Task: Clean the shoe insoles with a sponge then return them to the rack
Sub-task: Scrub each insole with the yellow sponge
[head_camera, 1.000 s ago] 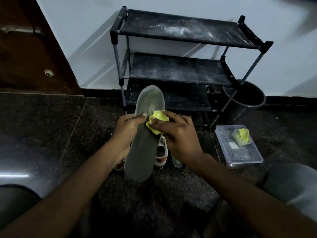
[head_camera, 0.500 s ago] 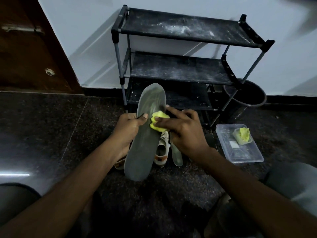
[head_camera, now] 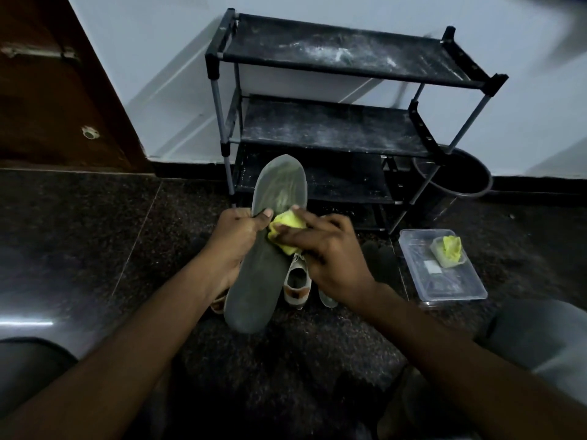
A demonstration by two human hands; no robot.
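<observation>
My left hand (head_camera: 235,236) grips a long grey insole (head_camera: 260,281) by its left edge, thumb on the top face, and holds it tilted with the toe end toward the rack. My right hand (head_camera: 330,255) pinches a yellow sponge (head_camera: 287,228) and presses it on the middle of the insole. The black three-shelf shoe rack (head_camera: 333,128) stands against the wall straight ahead, its shelves dusty and bare. A white shoe (head_camera: 297,281) lies on the floor under the hands, partly hidden by them.
A clear plastic tub (head_camera: 444,281) on the floor to the right holds a second yellow sponge (head_camera: 448,249). A dark round bucket (head_camera: 454,179) sits behind the rack's right leg. A brown door (head_camera: 57,100) is at far left. My knees frame the bottom corners.
The sponge under my right hand slid up the insole, then back a little toward the middle. My left hand keeps the same grip.
</observation>
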